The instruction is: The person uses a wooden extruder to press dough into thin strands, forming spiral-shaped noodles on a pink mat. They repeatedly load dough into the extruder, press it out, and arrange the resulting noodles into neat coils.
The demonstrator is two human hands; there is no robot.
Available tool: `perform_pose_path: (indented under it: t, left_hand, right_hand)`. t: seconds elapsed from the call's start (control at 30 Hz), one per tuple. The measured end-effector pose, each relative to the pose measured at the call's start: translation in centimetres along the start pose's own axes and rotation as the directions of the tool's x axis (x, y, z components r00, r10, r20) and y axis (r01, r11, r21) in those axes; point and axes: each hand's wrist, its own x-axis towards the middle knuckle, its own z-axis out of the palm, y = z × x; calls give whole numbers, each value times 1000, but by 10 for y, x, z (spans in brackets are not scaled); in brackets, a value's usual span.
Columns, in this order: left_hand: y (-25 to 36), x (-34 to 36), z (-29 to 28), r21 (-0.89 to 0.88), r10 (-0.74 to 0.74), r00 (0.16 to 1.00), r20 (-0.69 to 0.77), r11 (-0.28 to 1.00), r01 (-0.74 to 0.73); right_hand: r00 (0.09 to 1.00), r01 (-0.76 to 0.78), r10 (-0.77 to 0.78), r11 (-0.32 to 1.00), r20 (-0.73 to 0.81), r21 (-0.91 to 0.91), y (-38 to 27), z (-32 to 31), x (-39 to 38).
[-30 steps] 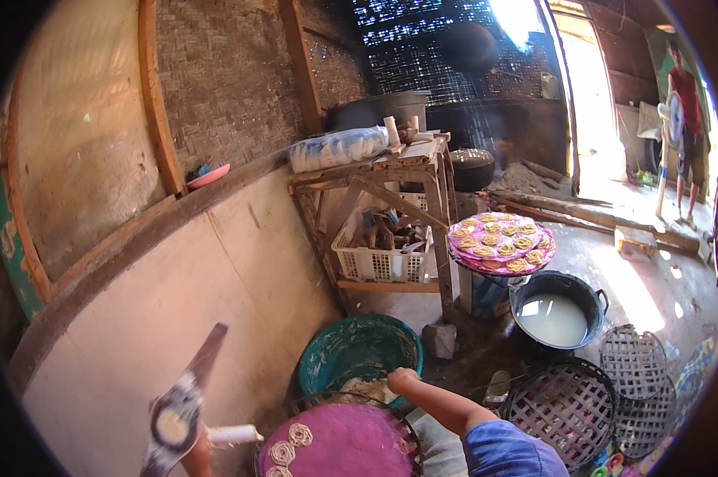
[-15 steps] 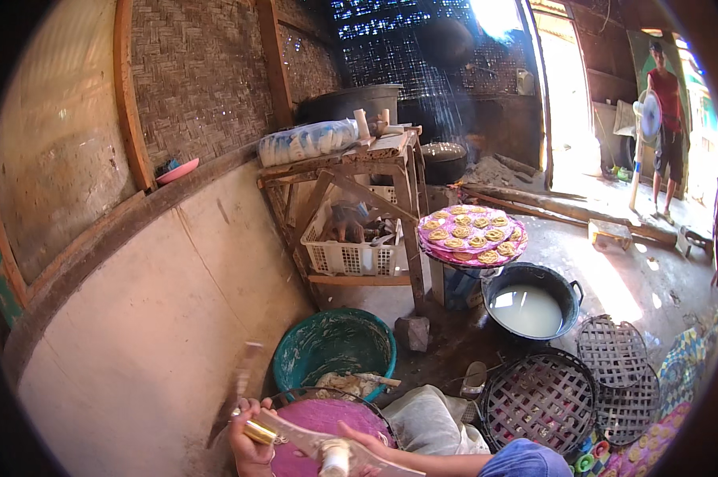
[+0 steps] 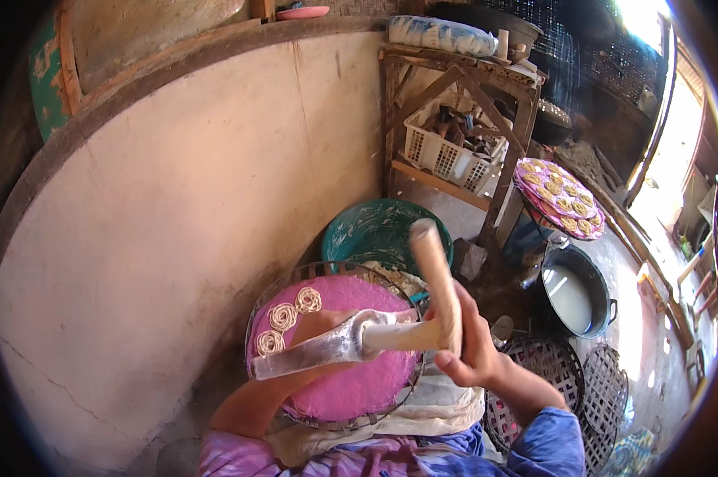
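Note:
A wooden dough press (image 3: 307, 350) with a flat board and a round plunger (image 3: 398, 336) is held over a round pink cloth (image 3: 351, 393). My right hand (image 3: 476, 343) grips the thick wooden cross handle (image 3: 434, 266) at the plunger's end, thumb on the near side. My left hand (image 3: 323, 322) reaches under the board and appears closed round the press; its fingers are mostly hidden. The cloth covers a round woven tray (image 3: 259, 290) in front of me. Three coils of pale dough strands (image 3: 282, 316) lie along its left edge.
Beyond the tray stands a green basin (image 3: 351, 230) with dough. A black tub (image 3: 569, 294) of cloudy liquid and a pink tray of dough coils (image 3: 561, 199) are at right. Woven trays (image 3: 605, 389) lie at lower right. A wooden stand (image 3: 438, 183) is against the pale wall (image 3: 200, 215).
My view has tilted down. The press now lies across the tray, with my right hand on its cross handle and my left hand beneath. The brass-coloured cylinder seen at my left hand is hidden now.

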Motion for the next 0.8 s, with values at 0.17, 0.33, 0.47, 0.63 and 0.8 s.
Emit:
perform_pose_path:
  t: [0.17, 0.33, 0.47, 0.63, 0.8]
  left_hand:
    - [6, 0, 31, -653, 420, 744, 520, 757, 30]
    - [-10, -27, 84, -431, 86, 916, 393, 897, 100]
    - [-27, -35, 103, -291, 7, 973, 232, 955, 62]
    - [-59, -61, 108, -173, -50, 995, 88, 983, 65]
    - [-101, -134, 105, -89, -189, 982, -30, 979, 186]
  right_hand:
    - [890, -4, 114, 970, 442, -243, -22, 14, -19]
    - [828, -155, 190, 982, 528, -110, -7, 36, -46]
    - [737, -650, 658, 752, -152, 105, 103, -70, -12]
    - [112, -751, 815, 444, -569, 489, 213, -255, -41]
    - [442, -683, 814, 578, -378, 447, 242, -188, -79]
